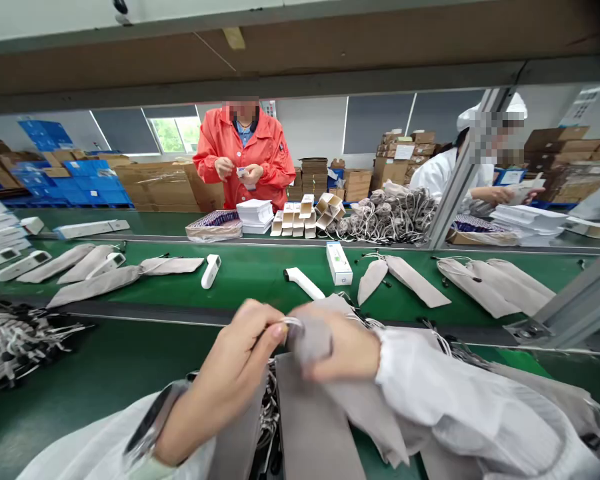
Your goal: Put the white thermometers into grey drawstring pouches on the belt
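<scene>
Both of my hands meet at the middle of the view over a pile of grey drawstring pouches (pixel 313 427). Pinched in the fingers of my left hand (pixel 243 350) is the white drawstring of a grey pouch (pixel 313 343). My right hand (pixel 347 343), blurred by motion, is wrapped round the neck of that pouch, whose body seems to hang below. Just beyond my hands, a white handheld device (pixel 304 283) with a dark tip and a small white box (pixel 339 263) rest on the green belt.
More filled pouches (pixel 417 280) and devices (pixel 211 271) lie along the belt (pixel 250 267). Across it are open boxes, a heap of corded pouches (pixel 390 217) and two people working. A metal post (pixel 467 167) stands at the right; corded pouches (pixel 10 340) are piled at the left.
</scene>
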A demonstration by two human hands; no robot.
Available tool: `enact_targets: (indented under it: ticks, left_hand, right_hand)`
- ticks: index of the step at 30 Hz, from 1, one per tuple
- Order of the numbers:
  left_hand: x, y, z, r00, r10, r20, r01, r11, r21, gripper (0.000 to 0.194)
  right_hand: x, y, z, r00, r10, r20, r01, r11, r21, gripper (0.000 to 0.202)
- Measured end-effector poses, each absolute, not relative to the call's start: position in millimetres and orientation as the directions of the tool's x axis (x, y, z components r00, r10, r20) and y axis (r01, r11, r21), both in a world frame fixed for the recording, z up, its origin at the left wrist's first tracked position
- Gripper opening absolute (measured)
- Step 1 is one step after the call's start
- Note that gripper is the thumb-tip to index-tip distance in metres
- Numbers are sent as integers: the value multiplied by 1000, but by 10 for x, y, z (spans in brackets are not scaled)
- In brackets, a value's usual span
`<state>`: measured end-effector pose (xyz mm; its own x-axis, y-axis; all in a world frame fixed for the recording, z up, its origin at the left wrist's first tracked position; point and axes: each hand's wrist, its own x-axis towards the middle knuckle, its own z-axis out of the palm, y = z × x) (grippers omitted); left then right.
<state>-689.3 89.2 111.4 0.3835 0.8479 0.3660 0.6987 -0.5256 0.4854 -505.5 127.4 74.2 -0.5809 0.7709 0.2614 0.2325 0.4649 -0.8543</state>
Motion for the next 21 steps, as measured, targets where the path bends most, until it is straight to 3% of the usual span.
enact_targets:
  ticks: [1,3,5,6,8,11,15,18,21]
  left_hand:
    - [-6953,850,1077,393,832,391,756,-535,377,31]
    - [-7088,758,939,453,817,356,836,-528,149,55]
    - [-7216,698,721,530,814,237,840,-542,-20,68]
    - [-7273,696,600,563,804,191,825,-560,-77,67]
    - [-7373,760,389,571,803,173,820,-547,-168,61]
    - [-7488,975,271,510,828,232,853,-451,-263,58]
    - [-7384,1169,499,539,804,253,834,-468,-293,53]
    - [-6995,1143,728,618,760,199,786,-591,-182,47]
    - [-6513,1102,781,678,719,153,725,-689,26,47]
  right_hand:
    - [-4902,1377,836,-430,847,313,282,455,-844,59]
    - [-4467,1641,995,4,919,395,515,337,-788,54]
    - [-3999,1897,1028,399,852,338,760,-102,-641,60]
    - [-3802,1997,987,503,821,272,803,-327,-498,62]
    - [-3543,2119,830,608,777,167,785,-556,-272,59]
    - [-3504,2156,590,624,765,160,780,-599,-180,51]
    - [-3752,2170,492,380,918,111,920,-363,-145,53]
    - [-3848,2180,502,326,945,-1,940,-324,-106,50]
    - [-3910,2105,558,311,949,53,949,-307,-63,39]
